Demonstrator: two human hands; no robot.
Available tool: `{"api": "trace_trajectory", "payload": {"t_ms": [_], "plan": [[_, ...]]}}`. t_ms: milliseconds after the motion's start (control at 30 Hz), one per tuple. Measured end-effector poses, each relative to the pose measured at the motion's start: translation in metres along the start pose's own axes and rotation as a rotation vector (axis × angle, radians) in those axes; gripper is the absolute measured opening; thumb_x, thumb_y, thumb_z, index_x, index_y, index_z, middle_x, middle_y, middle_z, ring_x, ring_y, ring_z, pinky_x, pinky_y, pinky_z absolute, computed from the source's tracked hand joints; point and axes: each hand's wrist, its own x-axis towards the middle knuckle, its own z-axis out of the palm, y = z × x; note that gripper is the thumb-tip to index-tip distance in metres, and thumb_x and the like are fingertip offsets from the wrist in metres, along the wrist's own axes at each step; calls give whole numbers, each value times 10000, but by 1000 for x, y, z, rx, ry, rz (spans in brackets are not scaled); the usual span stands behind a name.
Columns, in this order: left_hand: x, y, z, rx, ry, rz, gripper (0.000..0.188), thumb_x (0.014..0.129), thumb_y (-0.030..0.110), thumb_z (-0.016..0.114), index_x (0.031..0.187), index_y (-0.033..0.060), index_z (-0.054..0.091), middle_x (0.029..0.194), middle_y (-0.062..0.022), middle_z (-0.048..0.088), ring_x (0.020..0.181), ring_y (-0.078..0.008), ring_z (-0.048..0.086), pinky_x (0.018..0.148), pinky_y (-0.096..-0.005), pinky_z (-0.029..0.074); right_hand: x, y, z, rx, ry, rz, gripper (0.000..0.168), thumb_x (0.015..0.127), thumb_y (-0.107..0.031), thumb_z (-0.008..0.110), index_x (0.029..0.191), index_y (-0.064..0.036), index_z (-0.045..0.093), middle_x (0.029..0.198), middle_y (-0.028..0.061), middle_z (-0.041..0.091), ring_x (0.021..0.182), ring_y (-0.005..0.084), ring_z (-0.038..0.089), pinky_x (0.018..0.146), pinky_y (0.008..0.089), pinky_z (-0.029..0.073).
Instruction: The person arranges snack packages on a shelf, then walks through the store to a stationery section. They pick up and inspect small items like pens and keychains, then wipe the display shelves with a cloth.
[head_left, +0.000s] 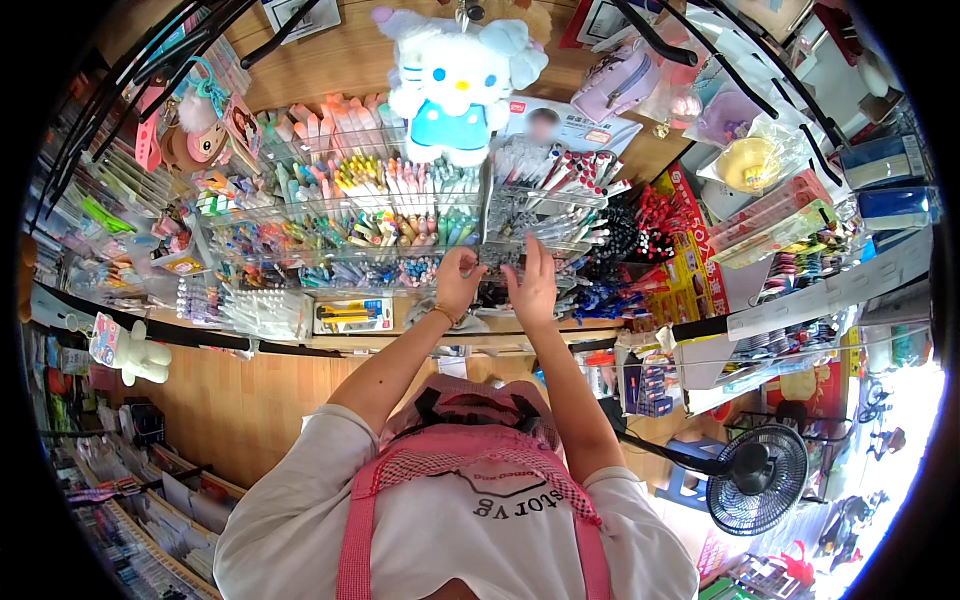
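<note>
My left hand (457, 281) is at the front of a clear plastic pen organizer (375, 251), fingers curled. Whether it grips anything cannot be made out. To its right, my right hand (534, 281) has its fingers extended and its thumb apart, at the front of a second clear pen holder (551, 244). Whether the fingertips touch that holder is unclear. Behind my left hand stand many colourful pens (390, 229) in stepped rows. White pens with red and black ends (589, 176) lean in the right holder. A grey cloth (469, 322) lies under my left wrist.
A white plush toy (457, 86) hangs over the pens, among black metal display hooks (660, 37). Packaged utility knives (352, 315) and a box of white pens (266, 315) sit along the shelf's front edge (375, 343). Red pens (654, 225) stand right. A black fan (757, 480) is behind, at right.
</note>
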Motion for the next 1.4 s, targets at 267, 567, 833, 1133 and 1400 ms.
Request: {"api": "trace_trajectory", "payload": {"t_ms": [267,567,833,1133,1400], "plan": [[-36,-20,-18,-44,-79,-75,232,783,3,711,973,37,582,885,-85,605,739,-185,620,647,-300,503,-28,10,18,-370,-304,-151,781,857,-371,632,1497,-124,259,1542,82,292,1422,294,269,1132,572,186],[-137,-35,-69,26,-179,-162,201,817,31,673,1003,33,594,883,-99,628,734,-198,631,654,-306,513,-44,9,1,-251,-51,-89,731,825,-233,669,1448,-34,342,1504,167,331,1393,346,314,1116,571,217],[-183,-60,-122,208,-131,-371,161,829,28,650,984,28,606,915,-83,632,731,-183,623,637,-298,517,-30,-20,2,-286,-131,-240,553,827,-224,658,1328,-57,492,1444,117,410,1345,320,378,1095,551,278],[-261,-94,-156,379,-58,-581,225,782,43,639,1007,40,646,983,-114,659,809,-231,654,688,-317,541,-125,-16,59,88,-550,-505,301,835,-117,552,1126,-55,603,1329,145,479,1265,336,445,1051,506,362],[-350,-101,-192,476,89,-812,260,755,109,651,1007,48,671,997,-131,672,982,-275,629,880,-372,502,-126,14,149,60,-746,-268,537,827,-91,588,1343,-60,442,1424,218,379,1304,401,381,1060,463,360]]}}
